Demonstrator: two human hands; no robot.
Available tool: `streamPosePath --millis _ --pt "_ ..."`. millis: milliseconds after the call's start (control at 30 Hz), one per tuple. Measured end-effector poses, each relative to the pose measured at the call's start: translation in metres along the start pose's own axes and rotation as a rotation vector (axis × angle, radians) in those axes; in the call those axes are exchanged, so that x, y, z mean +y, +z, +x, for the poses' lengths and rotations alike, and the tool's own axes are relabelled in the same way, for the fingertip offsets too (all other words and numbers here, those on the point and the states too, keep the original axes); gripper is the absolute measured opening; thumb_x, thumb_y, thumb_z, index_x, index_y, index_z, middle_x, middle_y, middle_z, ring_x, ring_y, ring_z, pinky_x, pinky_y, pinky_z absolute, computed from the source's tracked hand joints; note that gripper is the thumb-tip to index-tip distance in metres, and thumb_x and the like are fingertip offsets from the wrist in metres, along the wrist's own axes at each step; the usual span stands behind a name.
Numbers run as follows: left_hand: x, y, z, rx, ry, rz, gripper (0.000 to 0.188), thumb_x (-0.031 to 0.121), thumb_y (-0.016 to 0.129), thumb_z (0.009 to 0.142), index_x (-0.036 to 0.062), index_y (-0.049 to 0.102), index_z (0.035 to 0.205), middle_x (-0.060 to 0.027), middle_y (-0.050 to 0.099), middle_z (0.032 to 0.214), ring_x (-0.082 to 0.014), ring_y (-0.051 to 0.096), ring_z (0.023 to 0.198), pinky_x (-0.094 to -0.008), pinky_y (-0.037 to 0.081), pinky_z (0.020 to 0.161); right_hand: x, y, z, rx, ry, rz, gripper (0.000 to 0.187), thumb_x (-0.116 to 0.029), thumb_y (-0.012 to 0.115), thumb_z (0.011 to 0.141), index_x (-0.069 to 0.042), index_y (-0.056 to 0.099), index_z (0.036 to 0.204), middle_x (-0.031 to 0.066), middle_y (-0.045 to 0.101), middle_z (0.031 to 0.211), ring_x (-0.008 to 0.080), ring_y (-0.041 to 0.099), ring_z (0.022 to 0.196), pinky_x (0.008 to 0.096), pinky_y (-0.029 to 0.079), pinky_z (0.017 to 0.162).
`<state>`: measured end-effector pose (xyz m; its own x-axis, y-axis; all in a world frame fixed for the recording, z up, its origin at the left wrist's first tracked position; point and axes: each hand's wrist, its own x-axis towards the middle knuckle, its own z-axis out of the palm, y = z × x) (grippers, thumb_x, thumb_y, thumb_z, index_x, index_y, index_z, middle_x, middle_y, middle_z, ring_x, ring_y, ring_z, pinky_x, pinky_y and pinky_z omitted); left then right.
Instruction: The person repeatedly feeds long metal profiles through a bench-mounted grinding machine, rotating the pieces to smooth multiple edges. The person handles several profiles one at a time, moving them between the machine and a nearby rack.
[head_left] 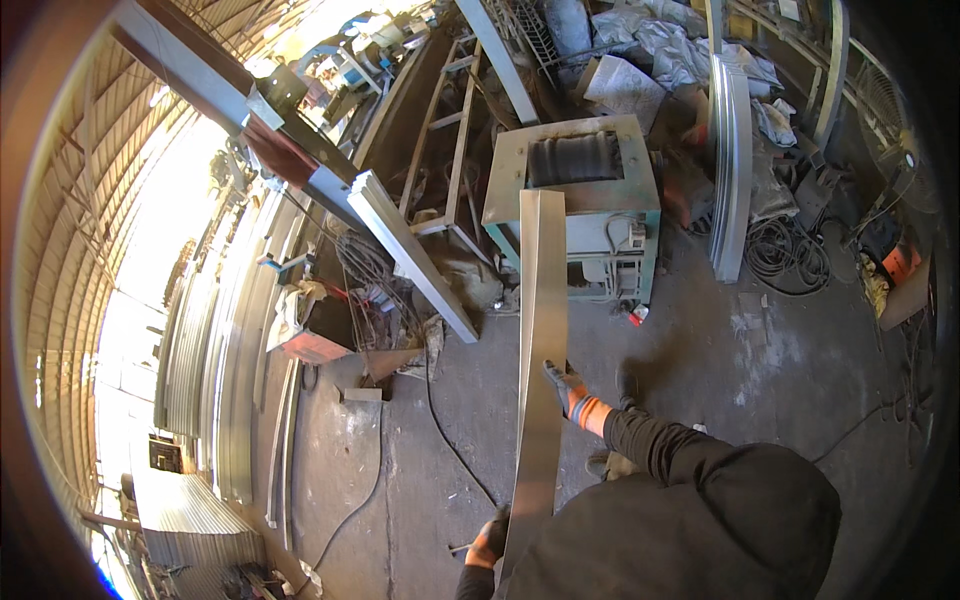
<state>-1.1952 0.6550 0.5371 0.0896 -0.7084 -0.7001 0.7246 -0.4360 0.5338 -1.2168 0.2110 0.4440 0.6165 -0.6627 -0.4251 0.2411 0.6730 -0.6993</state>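
Observation:
A long folded sheet-metal profile (pixel 545 300) runs upright through the middle of the view, from the front of a machine down to the lower edge. My right hand (pixel 568 390), in an orange and dark work glove, is closed on its right edge about halfway along. Lower down, my left hand (pixel 488 541), gloved alike, grips the left edge near the close end; some of its fingers are hidden. The far end overlaps the machine cabinet (pixel 590 222), a pale box with green edges and a dark ribbed roller (pixel 575 158) in its top.
Silvery metal profiles lean on the left (pixel 410 255) and stand stacked on the right (pixel 731 170). Cables (pixel 440 440) cross the concrete floor, and a coiled hose (pixel 785 255) lies right. Corrugated sheets (pixel 200 520) rest lower left. A caged fan (pixel 890 135) stands far right.

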Motion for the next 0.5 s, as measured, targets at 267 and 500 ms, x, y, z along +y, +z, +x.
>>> streamPosePath --millis 267,500 --pt "0.029 0.085 -0.011 0.273 0.139 0.448 0.098 0.038 0.086 0.107 0.0065 0.029 0.180 -0.0134 0.056 0.170 -0.0233 0.056 0.151 -0.0379 0.045 0.126 -0.005 0.032 0.028 0.232 -0.162 -0.600 0.101 -0.033 0.085 0.102 -0.002 0.028 0.179 0.0225 0.060 0.167 0.0321 0.064 0.147 0.0400 0.052 0.120" --pt "0.006 0.064 -0.002 0.466 0.146 0.479 0.085 0.051 0.089 0.101 0.0087 0.054 0.167 -0.0134 0.075 0.147 -0.0238 0.069 0.136 -0.0382 0.054 0.116 -0.029 0.041 0.027 0.200 -0.056 -0.765 0.109 -0.040 0.087 0.100 0.000 0.025 0.180 0.0299 0.052 0.171 0.0384 0.057 0.155 0.0424 0.049 0.126"
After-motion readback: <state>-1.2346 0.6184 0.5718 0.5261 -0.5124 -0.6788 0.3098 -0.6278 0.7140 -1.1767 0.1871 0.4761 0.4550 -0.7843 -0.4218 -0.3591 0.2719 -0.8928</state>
